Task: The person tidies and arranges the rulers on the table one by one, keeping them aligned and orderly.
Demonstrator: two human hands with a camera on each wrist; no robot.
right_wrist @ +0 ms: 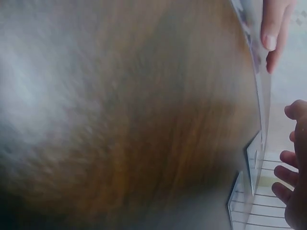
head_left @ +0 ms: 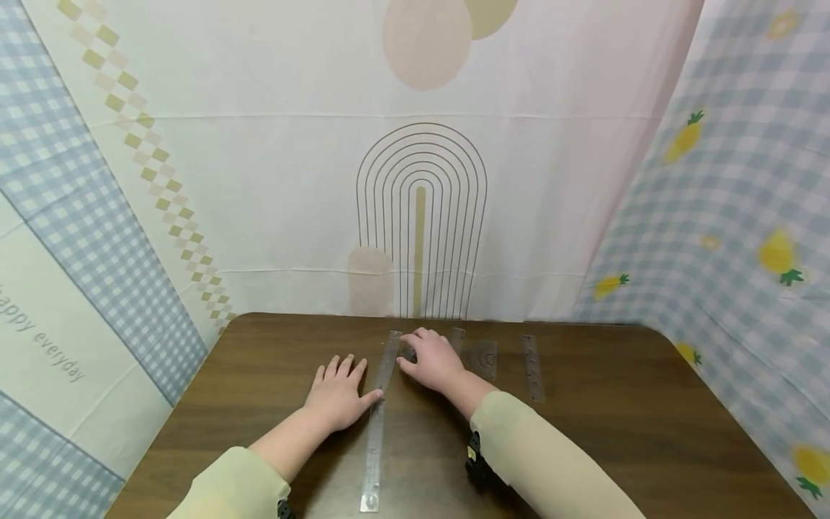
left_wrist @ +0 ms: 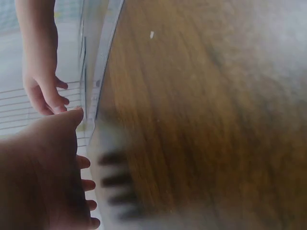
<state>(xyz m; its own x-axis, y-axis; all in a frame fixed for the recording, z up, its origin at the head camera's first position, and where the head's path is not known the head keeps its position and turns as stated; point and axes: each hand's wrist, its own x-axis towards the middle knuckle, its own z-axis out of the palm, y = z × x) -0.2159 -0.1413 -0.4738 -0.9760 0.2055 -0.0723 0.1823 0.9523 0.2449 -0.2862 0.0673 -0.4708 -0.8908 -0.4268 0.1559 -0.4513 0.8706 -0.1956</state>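
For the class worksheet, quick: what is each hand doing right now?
Left hand: open, lying flat on the table, thumb touching the long ruler.
Right hand: fingers rest at the long ruler's far end; cannot tell if it grips.

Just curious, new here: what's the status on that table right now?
Left hand flat, thumb touching long clear plastic ruler. Right hand at its far end. Smaller clear rulers lie apart, right.

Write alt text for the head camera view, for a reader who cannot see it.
Two hands rest on a dark wooden table: the left hand lies flat with its thumb against a long clear ruler, and the right hand touches the ruler's far end. Other clear rulers lie to the right; patterned cloth hangs behind.
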